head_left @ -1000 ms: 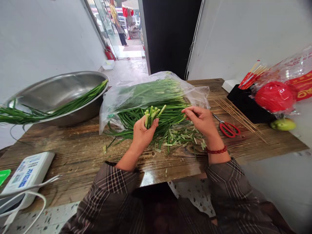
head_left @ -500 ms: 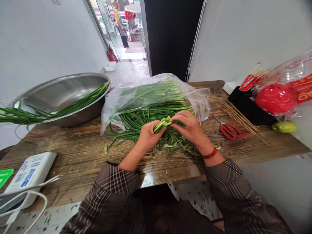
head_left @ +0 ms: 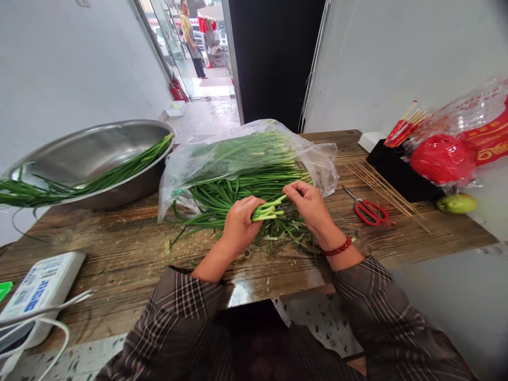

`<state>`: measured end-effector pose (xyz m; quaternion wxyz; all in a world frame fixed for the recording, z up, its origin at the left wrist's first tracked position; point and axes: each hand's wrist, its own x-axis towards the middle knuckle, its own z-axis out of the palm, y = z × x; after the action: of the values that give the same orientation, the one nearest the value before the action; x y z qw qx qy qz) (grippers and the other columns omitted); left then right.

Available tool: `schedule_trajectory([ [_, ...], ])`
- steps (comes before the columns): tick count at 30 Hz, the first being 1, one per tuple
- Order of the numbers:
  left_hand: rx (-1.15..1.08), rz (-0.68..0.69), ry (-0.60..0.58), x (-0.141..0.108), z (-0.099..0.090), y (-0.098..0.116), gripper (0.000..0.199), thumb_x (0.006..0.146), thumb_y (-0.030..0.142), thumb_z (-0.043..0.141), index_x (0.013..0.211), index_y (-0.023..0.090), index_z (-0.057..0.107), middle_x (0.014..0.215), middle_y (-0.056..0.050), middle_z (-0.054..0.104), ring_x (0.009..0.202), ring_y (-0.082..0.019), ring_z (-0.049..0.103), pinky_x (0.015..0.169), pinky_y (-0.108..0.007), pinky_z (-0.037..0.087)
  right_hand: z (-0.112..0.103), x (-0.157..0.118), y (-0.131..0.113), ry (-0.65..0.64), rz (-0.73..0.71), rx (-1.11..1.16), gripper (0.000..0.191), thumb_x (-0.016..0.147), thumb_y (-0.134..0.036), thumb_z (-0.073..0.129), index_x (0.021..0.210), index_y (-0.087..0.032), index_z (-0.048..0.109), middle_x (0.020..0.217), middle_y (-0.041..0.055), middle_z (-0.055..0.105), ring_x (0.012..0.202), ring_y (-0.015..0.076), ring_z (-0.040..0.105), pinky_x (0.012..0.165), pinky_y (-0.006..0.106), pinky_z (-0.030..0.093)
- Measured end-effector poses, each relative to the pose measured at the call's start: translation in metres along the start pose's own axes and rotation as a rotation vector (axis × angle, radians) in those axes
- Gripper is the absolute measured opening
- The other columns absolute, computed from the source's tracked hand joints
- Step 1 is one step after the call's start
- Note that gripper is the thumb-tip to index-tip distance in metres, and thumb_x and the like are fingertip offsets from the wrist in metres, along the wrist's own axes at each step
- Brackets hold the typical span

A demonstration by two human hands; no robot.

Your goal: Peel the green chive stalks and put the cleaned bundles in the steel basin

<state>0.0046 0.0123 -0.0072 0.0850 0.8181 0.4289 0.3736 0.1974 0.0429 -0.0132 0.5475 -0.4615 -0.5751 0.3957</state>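
My left hand (head_left: 243, 222) is closed around a small bunch of garlic chives (head_left: 268, 212), with the pale cut ends sticking out to the right. My right hand (head_left: 305, 200) pinches the tip of one stalk at the bunch's upper right. Behind both hands lies a large heap of garlic chives (head_left: 226, 190), partly covered by a clear plastic bag (head_left: 234, 153). Trimmed scraps (head_left: 291, 233) are scattered on the wooden table (head_left: 130, 264) under my hands.
A steel basin (head_left: 87, 143) holding more chives stands at the left. Red-handled scissors (head_left: 369, 210), wooden skewers (head_left: 387, 196) and a black holder (head_left: 400, 169) lie at the right. A white power bank box (head_left: 47, 291) with cables sits front left. A person (head_left: 192, 42) stands outside the doorway.
My right hand has drawn slightly away from the bunch, pulling at one stalk's end. The bunch in my left hand has turned so its cut ends point more to the right.
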Motion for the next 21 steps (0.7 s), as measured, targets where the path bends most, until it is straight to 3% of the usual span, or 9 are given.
schedule_trajectory([
  [3, -0.108, -0.094, 0.068, 0.002, -0.002, -0.001, 0.015, 0.087, 0.030, 0.055, 0.080, 0.017, 0.060, 0.073, 0.000, 0.061, 0.068, -0.013, 0.055, 0.065, -0.023, 0.041, -0.009, 0.002, -0.002, 0.146, -0.031, 0.037, 0.032, 0.081, -0.047, 0.062, 0.070, -0.018, 0.061, 0.059, -0.0035, 0.052, 0.057, 0.0096, 0.044, 0.058, 0.025, 0.036],
  [8, -0.193, -0.164, 0.072, 0.005, -0.006, 0.002, 0.020, 0.086, 0.032, 0.057, 0.074, 0.017, 0.057, 0.069, 0.002, 0.058, 0.065, -0.012, 0.052, 0.064, -0.022, 0.040, -0.019, 0.000, -0.008, 0.014, -0.222, -0.290, 0.032, 0.088, -0.040, 0.056, 0.065, -0.019, 0.064, 0.065, 0.0010, 0.060, 0.067, 0.0139, 0.054, 0.067, 0.029, 0.041],
  [11, -0.206, -0.170, 0.072, 0.005, -0.005, 0.003, 0.019, 0.086, 0.030, 0.057, 0.074, 0.016, 0.057, 0.070, 0.002, 0.058, 0.065, -0.011, 0.052, 0.063, -0.022, 0.040, -0.016, -0.002, -0.010, -0.016, -0.292, -0.295, 0.011, 0.081, -0.030, 0.063, 0.087, -0.021, 0.067, 0.093, 0.0034, 0.066, 0.085, 0.0161, 0.058, 0.075, 0.030, 0.045],
  [13, -0.205, -0.168, 0.072, 0.004, -0.004, 0.002, 0.016, 0.086, 0.029, 0.058, 0.076, 0.016, 0.058, 0.070, 0.002, 0.058, 0.065, -0.011, 0.052, 0.063, -0.022, 0.040, -0.012, -0.003, -0.011, -0.072, -0.263, -0.154, 0.026, 0.078, -0.029, 0.066, 0.104, -0.023, 0.065, 0.103, 0.0035, 0.065, 0.087, 0.0151, 0.059, 0.074, 0.029, 0.047],
  [15, -0.201, -0.159, 0.065, 0.003, -0.004, 0.001, 0.014, 0.086, 0.027, 0.058, 0.078, 0.016, 0.060, 0.072, 0.002, 0.060, 0.066, -0.012, 0.053, 0.063, -0.022, 0.040, -0.008, -0.006, -0.012, -0.160, -0.217, -0.050, 0.029, 0.079, -0.031, 0.068, 0.107, -0.023, 0.064, 0.094, 0.0019, 0.066, 0.079, 0.0133, 0.060, 0.070, 0.027, 0.048],
  [17, -0.195, -0.142, 0.046, 0.002, -0.003, 0.001, 0.011, 0.086, 0.025, 0.058, 0.081, 0.016, 0.061, 0.075, 0.001, 0.062, 0.069, -0.013, 0.056, 0.066, -0.022, 0.042, -0.005, -0.009, -0.013, -0.208, -0.195, -0.055, 0.021, 0.081, -0.034, 0.067, 0.097, -0.021, 0.068, 0.082, 0.0008, 0.067, 0.072, 0.0127, 0.059, 0.066, 0.026, 0.047],
  [21, -0.173, -0.083, -0.052, 0.000, -0.002, 0.001, 0.012, 0.083, 0.017, 0.059, 0.094, 0.016, 0.065, 0.084, -0.002, 0.066, 0.078, -0.016, 0.060, 0.072, -0.025, 0.044, -0.003, -0.013, -0.016, -0.172, -0.279, -0.159, 0.016, 0.085, -0.034, 0.063, 0.084, -0.020, 0.071, 0.080, 0.0024, 0.070, 0.072, 0.0138, 0.061, 0.066, 0.028, 0.047],
])
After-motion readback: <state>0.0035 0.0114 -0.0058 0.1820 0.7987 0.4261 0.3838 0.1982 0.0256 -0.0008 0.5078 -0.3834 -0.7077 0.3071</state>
